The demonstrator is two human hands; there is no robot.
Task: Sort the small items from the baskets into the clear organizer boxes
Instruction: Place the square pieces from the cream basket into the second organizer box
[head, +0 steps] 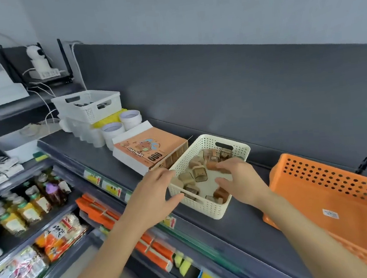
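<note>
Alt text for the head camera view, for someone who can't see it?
A person's left hand grips the near-left rim of a cream perforated plastic basket on a dark grey shelf while the right hand reaches in among small brown and clear items. An orange perforated plastic crate sits to its right, an orange-and-white printed carton to its left.

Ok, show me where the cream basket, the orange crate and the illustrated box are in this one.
cream basket (206, 207): head view, on its perforated near wall.
orange crate (328, 177): head view, on its holed side wall.
illustrated box (141, 150): head view, on its printed top face.
</note>
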